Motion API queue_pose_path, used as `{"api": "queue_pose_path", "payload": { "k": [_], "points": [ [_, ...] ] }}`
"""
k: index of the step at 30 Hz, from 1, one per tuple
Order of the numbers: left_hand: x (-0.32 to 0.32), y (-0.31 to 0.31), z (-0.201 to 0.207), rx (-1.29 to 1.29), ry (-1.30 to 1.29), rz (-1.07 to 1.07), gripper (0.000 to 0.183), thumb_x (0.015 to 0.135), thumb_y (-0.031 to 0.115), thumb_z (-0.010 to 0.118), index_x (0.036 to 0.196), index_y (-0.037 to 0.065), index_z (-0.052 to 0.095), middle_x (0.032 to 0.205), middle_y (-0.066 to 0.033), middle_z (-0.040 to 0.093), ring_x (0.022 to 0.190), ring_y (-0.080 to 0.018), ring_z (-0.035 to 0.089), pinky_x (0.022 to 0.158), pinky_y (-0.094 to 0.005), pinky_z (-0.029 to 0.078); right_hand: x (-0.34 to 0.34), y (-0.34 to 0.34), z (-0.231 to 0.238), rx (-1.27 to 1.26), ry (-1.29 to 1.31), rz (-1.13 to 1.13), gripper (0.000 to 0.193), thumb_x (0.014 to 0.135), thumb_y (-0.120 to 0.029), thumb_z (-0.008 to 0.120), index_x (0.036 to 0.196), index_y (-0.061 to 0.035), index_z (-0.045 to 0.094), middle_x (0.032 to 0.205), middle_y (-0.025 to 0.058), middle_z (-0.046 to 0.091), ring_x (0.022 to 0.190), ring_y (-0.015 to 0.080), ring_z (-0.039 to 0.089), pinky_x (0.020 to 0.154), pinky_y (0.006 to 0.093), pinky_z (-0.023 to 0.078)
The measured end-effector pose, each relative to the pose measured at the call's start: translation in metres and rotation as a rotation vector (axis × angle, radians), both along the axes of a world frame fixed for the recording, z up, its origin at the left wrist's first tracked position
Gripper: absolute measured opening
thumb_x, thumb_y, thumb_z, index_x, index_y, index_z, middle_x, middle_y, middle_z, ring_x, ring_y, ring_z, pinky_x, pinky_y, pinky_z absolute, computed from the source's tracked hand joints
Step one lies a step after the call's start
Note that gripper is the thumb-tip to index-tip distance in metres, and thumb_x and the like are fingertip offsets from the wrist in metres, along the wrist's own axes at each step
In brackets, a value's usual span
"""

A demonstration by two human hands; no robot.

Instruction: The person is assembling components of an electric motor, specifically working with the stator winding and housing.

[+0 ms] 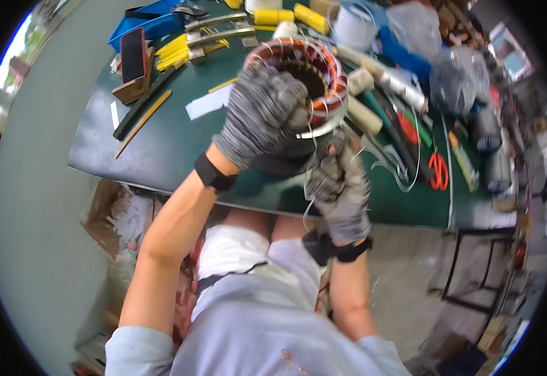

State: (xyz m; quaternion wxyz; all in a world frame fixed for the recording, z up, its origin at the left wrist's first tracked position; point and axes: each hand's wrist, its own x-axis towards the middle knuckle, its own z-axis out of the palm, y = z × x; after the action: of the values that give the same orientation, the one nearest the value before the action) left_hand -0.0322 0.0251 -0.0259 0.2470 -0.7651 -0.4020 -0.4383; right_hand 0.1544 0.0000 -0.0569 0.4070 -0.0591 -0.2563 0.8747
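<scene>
A motor stator [338, 74] with orange-red windings laced in white cord stands near the front of the green table. My left hand [264, 109], in a grey knitted glove, is closed on the near left side of its winding ring, hiding that part. Just right of the stator's lower side, my gloved right hand [342, 185] is closed on the white lacing cord [308, 191]. The cord runs from the ring down past the fingers, and a loose end hangs below them. Exactly how the fingertips pinch it is blurred.
Red-handled scissors [438, 170], rods and hand tools lie at right. A phone [132, 55] leans on a wooden stand at left, near a yellow pencil-like stick [145, 123]. Yellow strips [174, 52], a blue tray [145, 22] and a cord spool [353, 26] occupy the back.
</scene>
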Motion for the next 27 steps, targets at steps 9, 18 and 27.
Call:
{"api": "queue_pose_path", "payload": {
  "k": [9,18,27],
  "points": [
    [0.001,-0.017,0.016,-0.303,0.054,-0.093,0.038,0.066,0.025,0.07,0.096,0.007,0.057,0.094,-0.0115,0.057,0.093,-0.032,0.052,0.088,-0.0428,0.036,0.04,0.099,0.052,0.393,-0.036,0.36,0.039,0.079,-0.001,0.051,0.117,-0.0038,0.047,0.098,0.0059,0.055,0.076,0.0135,0.052,0.064,0.0225,0.044],
    [-0.005,-0.02,0.028,-0.453,0.007,-0.141,0.031,0.062,0.015,0.07,0.09,0.005,0.06,0.087,-0.0091,0.058,0.086,-0.0291,0.052,0.083,-0.0393,0.038,0.072,0.053,-0.016,1.37,-1.177,-1.241,0.03,0.081,-0.005,0.052,0.11,-0.0071,0.057,0.09,0.0182,0.056,0.083,0.0332,0.054,0.075,0.0377,0.044],
    [-0.007,-0.019,0.03,-0.393,0.047,-0.132,0.029,0.063,0.017,0.068,0.088,0.005,0.06,0.084,-0.0094,0.058,0.092,-0.0293,0.05,0.098,-0.0452,0.027,0.03,0.046,0.063,1.595,-1.015,-0.936,0.03,0.078,-0.005,0.054,0.107,-0.0116,0.056,0.09,0.0085,0.062,0.081,0.0242,0.058,0.072,0.0327,0.048]
  ]
}}
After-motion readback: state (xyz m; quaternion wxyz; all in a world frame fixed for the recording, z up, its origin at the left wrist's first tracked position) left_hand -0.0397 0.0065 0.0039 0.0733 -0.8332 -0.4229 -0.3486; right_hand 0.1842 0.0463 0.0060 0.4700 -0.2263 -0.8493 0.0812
